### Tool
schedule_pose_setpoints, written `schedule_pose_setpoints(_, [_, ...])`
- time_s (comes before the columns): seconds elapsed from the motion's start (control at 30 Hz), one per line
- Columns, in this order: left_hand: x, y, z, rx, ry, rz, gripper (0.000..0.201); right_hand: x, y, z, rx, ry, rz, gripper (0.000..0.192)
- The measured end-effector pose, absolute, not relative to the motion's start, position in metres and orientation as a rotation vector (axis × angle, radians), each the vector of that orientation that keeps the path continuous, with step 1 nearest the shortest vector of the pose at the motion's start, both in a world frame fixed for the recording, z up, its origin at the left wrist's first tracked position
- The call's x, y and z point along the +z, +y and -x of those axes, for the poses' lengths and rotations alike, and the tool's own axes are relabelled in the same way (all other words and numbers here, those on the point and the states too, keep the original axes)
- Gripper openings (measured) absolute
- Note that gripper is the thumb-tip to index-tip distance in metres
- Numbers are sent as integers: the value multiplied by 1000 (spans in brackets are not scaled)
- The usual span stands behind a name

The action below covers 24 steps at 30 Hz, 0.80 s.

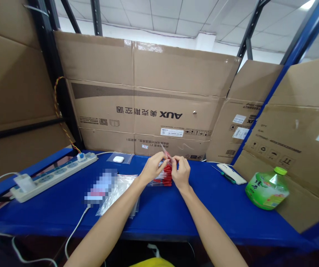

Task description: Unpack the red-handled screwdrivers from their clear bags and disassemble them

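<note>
Fingers (175,160) of left hand (154,167) and right hand (181,171), nearly closed, pinch clear plastic (165,150), red-ended sticks (165,179) lying left-to-right just nearer.

bags (123,187) left of pile (167,181), bottle (266,191) right, cardboard (148,92) behind table (217,211)

Count at one desk (159,213): one power strip (57,175) carrying two plugs (25,182); one pixelated device (102,188); one white case (118,159); one green bottle (267,190); one clear packet (167,153); one pile of red-tipped pieces (165,177) and one stack of clear bags (120,187), individual numbers undeterminable.
</note>
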State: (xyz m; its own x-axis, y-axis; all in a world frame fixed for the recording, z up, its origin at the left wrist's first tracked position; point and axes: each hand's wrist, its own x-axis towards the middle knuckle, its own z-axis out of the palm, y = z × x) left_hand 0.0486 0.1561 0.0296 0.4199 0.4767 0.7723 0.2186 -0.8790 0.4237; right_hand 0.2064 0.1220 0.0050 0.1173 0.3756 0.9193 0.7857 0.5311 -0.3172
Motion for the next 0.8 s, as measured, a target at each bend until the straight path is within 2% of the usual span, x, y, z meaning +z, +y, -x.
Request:
schedule_pose_setpoints(0.17, [29, 155, -49, 1450, 622, -2602, 20, 0, 129, -216, -262, -1338, 1143, 16])
schedule_pose_setpoints(0.3, [28, 156, -48, 1531, 750, -2572, 20, 1, 126, -217, -248, -1465, 1119, 13])
schedule_pose_setpoints(0.57, [28, 158, -43, 1613, 839, -2612, 18, 8, 125, -202, -98, -1666, 921, 42])
schedule_pose_setpoints(0.73, [34, 160, -35, 1562, 891, -2658, 19, 3, 133, -206, 21, -1547, 891, 44])
schedule_pose_setpoints(0.77, [35, 161, -33, 1555, 878, -2662, 22, 2, 134, -208, 72, -1508, 888, 42])
schedule_pose_setpoints(0.8, [36, 162, -31, 1546, 862, -2674, 35, 1, 136, -210, 135, -1466, 881, 39])
